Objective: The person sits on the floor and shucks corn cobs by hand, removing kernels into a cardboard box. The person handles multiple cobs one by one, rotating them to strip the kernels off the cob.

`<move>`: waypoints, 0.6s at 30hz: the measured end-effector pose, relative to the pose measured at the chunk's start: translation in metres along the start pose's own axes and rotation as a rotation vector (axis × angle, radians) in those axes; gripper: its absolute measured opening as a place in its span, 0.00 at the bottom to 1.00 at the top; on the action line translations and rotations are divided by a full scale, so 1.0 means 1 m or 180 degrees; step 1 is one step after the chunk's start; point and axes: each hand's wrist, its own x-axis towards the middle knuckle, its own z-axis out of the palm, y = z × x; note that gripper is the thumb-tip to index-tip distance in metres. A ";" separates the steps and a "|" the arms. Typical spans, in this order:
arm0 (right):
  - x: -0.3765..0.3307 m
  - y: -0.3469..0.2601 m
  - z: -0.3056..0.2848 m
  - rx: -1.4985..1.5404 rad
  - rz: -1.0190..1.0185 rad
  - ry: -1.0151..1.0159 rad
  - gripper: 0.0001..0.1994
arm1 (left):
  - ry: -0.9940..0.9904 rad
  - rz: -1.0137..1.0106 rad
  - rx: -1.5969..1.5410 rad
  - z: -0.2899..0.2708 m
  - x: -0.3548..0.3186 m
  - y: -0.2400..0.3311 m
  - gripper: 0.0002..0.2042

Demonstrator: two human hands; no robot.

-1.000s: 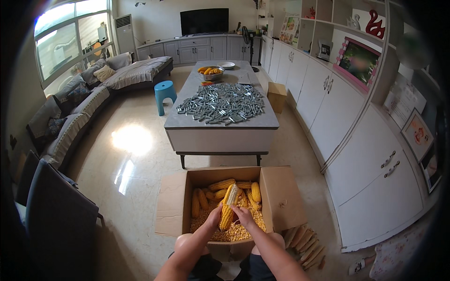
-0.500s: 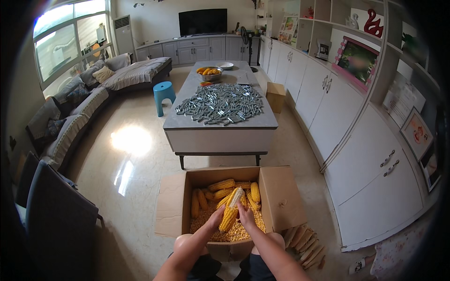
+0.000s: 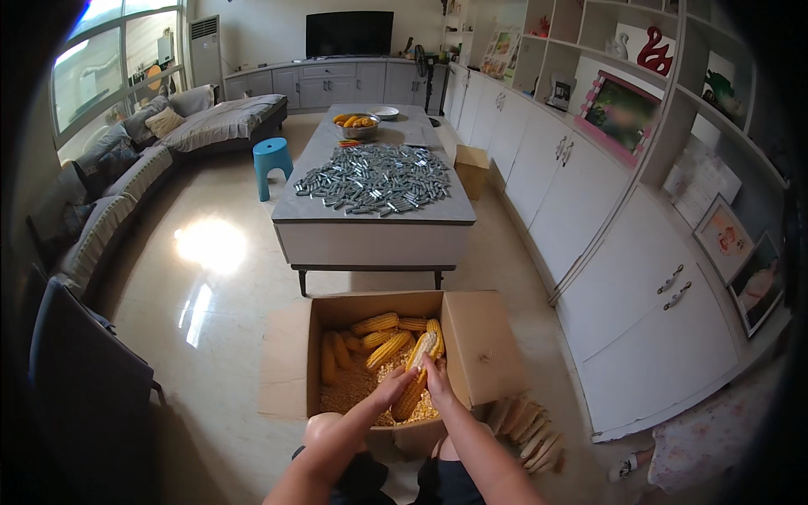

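My left hand (image 3: pixel 393 388) and my right hand (image 3: pixel 436 380) are both closed around one ear of corn (image 3: pixel 409 399). The ear is held at a tilt over an open cardboard box (image 3: pixel 483 349). Its upper end is pale and stripped of kernels, while the lower part is still covered in yellow ones. My right thumb presses near the border of the bare part. Inside the box, loose kernels (image 3: pixel 347 392) cover the bottom, and several whole ears of corn (image 3: pixel 375 323) lie along the far and left sides.
Several bare cobs (image 3: pixel 534 436) are piled on the floor right of the box. Beyond it stands a grey table (image 3: pixel 370 220) with many small metallic cylinders (image 3: pixel 374 178) and a bowl of corn (image 3: pixel 356 128). A blue stool (image 3: pixel 272 160) is left of the table; white cabinets (image 3: pixel 602 269) line the right.
The whole scene has shifted left in the picture as my head turned. Both hands stay on the ear of corn, the right thumb now lying across its bare part.
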 end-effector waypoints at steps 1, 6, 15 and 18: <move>-0.008 -0.005 -0.003 0.0068 -0.0069 -0.0114 0.25 | -0.0058 -0.0020 -0.0231 0.002 0.000 0.000 0.18; -0.019 -0.005 -0.020 0.0275 0.0070 -0.0457 0.27 | 0.0071 0.0081 0.0161 0.008 0.001 -0.015 0.13; 0.003 0.010 -0.020 0.0844 0.0335 -0.1190 0.24 | 0.0041 0.0119 -0.0200 0.011 -0.016 0.001 0.21; 0.009 0.017 -0.011 0.0757 0.0332 -0.1157 0.28 | 0.0389 0.0229 0.0241 0.021 -0.025 0.018 0.20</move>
